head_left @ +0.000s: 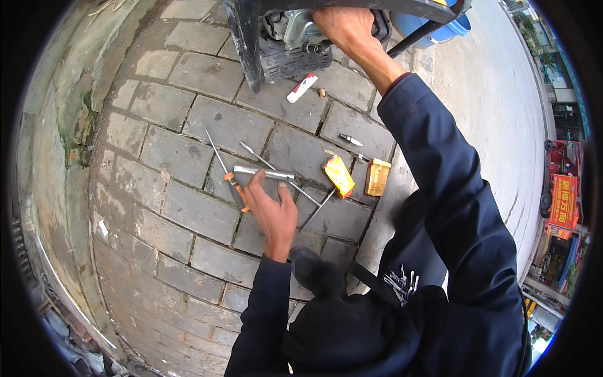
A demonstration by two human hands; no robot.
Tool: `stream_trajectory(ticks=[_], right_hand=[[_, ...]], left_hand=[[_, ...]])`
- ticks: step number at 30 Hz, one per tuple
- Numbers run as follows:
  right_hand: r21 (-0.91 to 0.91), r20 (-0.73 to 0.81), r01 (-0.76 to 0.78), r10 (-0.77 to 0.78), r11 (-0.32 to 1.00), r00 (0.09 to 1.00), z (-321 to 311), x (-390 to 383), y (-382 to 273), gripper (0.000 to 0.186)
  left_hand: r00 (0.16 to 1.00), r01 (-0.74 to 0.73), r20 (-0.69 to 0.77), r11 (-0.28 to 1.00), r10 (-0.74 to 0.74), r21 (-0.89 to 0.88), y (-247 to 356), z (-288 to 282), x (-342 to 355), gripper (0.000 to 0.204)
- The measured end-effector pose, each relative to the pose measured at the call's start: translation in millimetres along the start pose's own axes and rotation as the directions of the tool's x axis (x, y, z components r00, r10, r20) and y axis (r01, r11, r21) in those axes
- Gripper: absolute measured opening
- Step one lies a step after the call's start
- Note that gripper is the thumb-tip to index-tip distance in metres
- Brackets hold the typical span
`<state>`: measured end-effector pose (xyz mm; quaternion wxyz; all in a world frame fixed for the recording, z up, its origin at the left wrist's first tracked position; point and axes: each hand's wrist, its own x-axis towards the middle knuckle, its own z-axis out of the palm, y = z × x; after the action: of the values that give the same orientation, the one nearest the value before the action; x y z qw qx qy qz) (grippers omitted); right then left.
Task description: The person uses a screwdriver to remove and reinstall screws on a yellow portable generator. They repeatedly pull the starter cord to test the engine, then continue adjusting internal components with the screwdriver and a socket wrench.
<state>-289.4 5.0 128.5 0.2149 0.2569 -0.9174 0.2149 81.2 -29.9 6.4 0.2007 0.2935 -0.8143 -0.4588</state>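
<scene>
My left hand reaches low over the paving, thumb and fingers apart, fingertips at the near edge of a silver metal tube socket. Beside it lies a screwdriver with an orange and black handle. A T-handled metal rod rests partly beneath the tube. My right hand is up against a small engine inside a black frame; its fingers are hidden there. A spark plug lies on the stones, near a yellow packet and a small open tan box.
The black frame's leg stands on the grey paving. Near it lie a red and white tube and a small tan cylinder. A blue bucket stands beyond the frame. A stained wall borders the left, a road the right.
</scene>
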Motion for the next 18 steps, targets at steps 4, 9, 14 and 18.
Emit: stream_trajectory(ticks=[4, 9, 14, 18], right_hand=[[0.004, -0.018, -0.004, 0.005, 1.000, 1.000, 6.5, -2.3, 2.6, 0.034], [-0.085, 0.092, 0.033, -0.025, 0.996, 0.995, 2.0, -3.4, 11.8, 0.032], [-0.090, 0.098, 0.030, -0.021, 0.995, 0.995, 1.2, -1.1, 6.4, 0.029], [-0.054, 0.063, -0.029, 0.032, 0.998, 0.998, -2.4, -9.6, 2.2, 0.028]], left_hand=[[1.000, -0.024, 0.013, 0.998, 0.023, 0.054, -1.7, 0.7, 0.0, 0.050], [1.000, -0.029, 0.006, 0.999, 0.029, 0.017, -2.7, 3.9, -1.9, 0.049], [1.000, -0.010, 0.018, 1.000, 0.010, 0.016, -2.6, 7.8, -2.9, 0.050], [0.999, -0.028, 0.025, 1.000, 0.028, -0.005, -1.5, 8.6, -3.0, 0.050]])
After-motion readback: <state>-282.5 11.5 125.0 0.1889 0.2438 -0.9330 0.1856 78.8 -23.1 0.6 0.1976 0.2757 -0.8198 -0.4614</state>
